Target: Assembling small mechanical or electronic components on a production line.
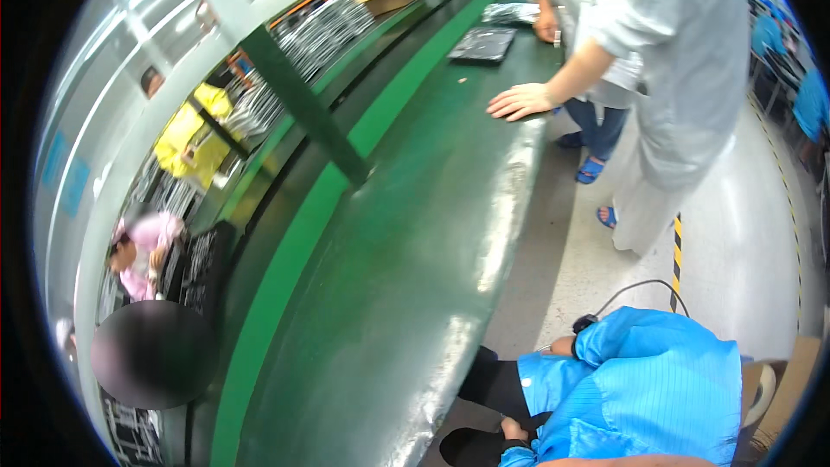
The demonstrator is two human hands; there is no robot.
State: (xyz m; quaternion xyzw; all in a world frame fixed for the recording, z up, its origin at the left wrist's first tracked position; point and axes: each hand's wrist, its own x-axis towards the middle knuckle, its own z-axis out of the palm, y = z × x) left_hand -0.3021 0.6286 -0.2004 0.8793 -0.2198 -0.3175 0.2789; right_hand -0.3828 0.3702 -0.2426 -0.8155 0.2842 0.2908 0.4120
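Note:
Low at the right, my blue smock and black trousers show beside the long green bench. My right hand lies at my lap by the smock's hem, mostly hidden by the sleeve. A black wrist band with a thin dark cord is at that cuff. Below it, my left hand rests near the dark trouser legs, and only a small part of it shows. The fingers of both hands are too hidden to read, and no held thing can be made out.
The green bench top runs away from me. At its far end lie a flat black wrapped package and a silvery bag. A standing person in white leans a hand on the edge. A dark post rises beyond.

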